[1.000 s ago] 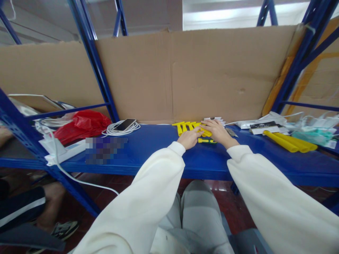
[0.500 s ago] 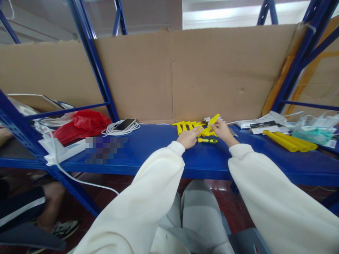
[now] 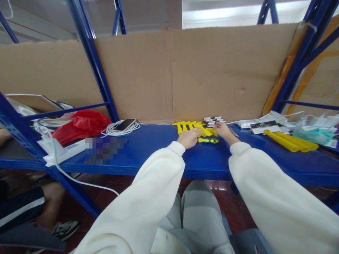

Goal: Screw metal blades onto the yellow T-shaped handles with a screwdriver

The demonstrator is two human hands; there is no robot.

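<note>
My left hand (image 3: pixel 189 138) rests palm down at the near left of several yellow plastic pieces (image 3: pixel 182 127), its fingers stretched out over them and apparently touching. These pieces look T-shaped and lie in a row; some overlap at the right end, partly behind my fingers. My right hand (image 3: pixel 224 131) is just right of the row, with its fingers slightly apart beside a small stack of black-and-white packs (image 3: pixel 212 121). Nothing shows between its fingers, though they are small in view. Just in front of the yellow pieces lies a yellow-and-green tool handle (image 3: pixel 208 140).
Yellow tubes (image 3: pixel 291 141) lie on the blue shelf at right, near a black-and-white box (image 3: pixel 265 127) and plastic packaging (image 3: pixel 315 130). At left are a phone (image 3: pixel 125 124) on coiled white cable (image 3: pixel 111 131) and a red bag (image 3: pixel 82 125). Cardboard (image 3: pixel 212 70) stands behind.
My right hand has let go of the raised yellow piece, which now lies low among the others. The small stack of packs shows more fully. My left hand has barely moved.
</note>
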